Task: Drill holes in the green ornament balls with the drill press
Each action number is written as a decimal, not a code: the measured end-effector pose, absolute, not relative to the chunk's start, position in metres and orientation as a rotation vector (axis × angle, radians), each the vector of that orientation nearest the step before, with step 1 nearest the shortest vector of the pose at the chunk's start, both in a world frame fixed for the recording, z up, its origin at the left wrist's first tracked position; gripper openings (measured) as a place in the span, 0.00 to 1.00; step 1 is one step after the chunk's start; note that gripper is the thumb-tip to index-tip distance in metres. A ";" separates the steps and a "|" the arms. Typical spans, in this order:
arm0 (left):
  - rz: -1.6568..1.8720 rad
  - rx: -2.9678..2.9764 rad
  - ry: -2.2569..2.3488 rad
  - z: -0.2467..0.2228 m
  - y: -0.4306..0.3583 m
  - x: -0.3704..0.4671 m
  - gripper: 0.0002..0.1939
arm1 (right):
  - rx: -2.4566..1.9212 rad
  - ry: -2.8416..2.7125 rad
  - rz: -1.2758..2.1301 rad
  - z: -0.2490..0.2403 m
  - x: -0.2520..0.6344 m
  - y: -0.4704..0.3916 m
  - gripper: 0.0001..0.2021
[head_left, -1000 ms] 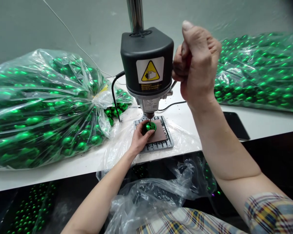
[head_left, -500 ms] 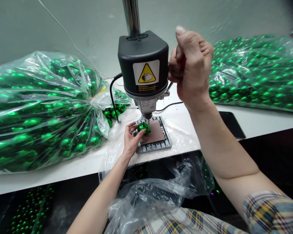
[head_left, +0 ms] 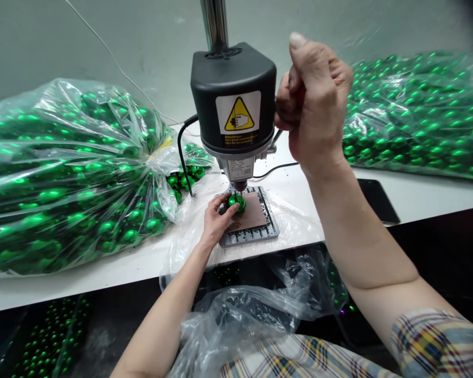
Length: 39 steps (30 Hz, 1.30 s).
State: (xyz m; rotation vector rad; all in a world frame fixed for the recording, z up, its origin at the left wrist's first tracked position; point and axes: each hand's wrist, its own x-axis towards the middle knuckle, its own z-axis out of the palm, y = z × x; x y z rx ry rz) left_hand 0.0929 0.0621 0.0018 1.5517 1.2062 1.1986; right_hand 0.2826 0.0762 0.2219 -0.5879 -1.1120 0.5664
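Observation:
Between thumb and fingers, my left hand (head_left: 217, 218) grips a shiny green ball (head_left: 237, 203) under the chuck (head_left: 240, 185) of a small drill press (head_left: 233, 94). The ball sits over a brownish board (head_left: 254, 212) on the grey slotted base (head_left: 249, 239), which is strewn with dark bits. Raised at the right of the drill head, my right hand (head_left: 319, 100) is wrapped around the drill press handle; a bit of red grip shows between its fingers. I cannot tell whether the drill bit touches the ball.
A large clear bag of green balls (head_left: 63, 184) lies on the left, with loose balls (head_left: 185, 181) by its tied neck. Another filled bag (head_left: 413, 121) lies at the right, near a black phone-like slab (head_left: 376, 200). Crumpled clear plastic (head_left: 236, 315) hangs over the front edge.
My left hand has shifted the green ball slightly right, in under the chuck. My right hand stays on the handle; the whole view has drifted a little.

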 end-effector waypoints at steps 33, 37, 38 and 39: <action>1.085 1.669 1.155 -0.003 0.056 0.111 0.30 | -0.432 -1.081 0.372 0.202 0.276 0.053 0.28; 1.094 1.674 1.141 -0.004 0.056 0.111 0.30 | -0.499 -1.099 0.282 0.185 0.276 0.037 0.27; 1.095 1.676 1.139 -0.005 0.055 0.111 0.30 | -0.518 -1.103 0.277 0.181 0.276 0.033 0.28; 1.096 1.678 1.139 -0.005 0.056 0.110 0.30 | -0.530 -1.111 0.278 0.178 0.275 0.029 0.28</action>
